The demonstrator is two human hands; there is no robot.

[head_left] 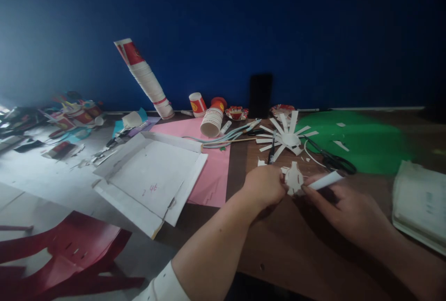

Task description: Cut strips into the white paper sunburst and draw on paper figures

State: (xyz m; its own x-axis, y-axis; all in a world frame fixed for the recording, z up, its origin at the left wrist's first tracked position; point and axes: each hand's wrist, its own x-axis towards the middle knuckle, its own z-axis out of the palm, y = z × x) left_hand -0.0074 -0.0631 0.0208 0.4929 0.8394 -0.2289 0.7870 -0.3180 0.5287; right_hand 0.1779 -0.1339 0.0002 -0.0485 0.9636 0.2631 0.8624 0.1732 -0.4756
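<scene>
My left hand (265, 187) is closed, its fingers gripping the left edge of a small white cut paper piece (294, 181). A dark pen-like tool (272, 148) sticks up just beyond that fist; whether the hand holds it I cannot tell. The thumb of my right hand (343, 203) presses on the paper piece's right edge. Along the right fingers a white paper strip (325, 179) points outward; how it joins the piece is unclear. Beyond the hands lies a paper cup cut into spread strips (289, 140). Black scissors (334, 159) rest to its right.
Green paper (362, 138) and a notebook (411, 203) lie at right. Pink paper (216, 175) and an open white box lid (149, 171) are left, near a tall leaning cup stack (148, 80). A dark phone-like slab (261, 94) stands behind. A red chair (76, 245) is lower left.
</scene>
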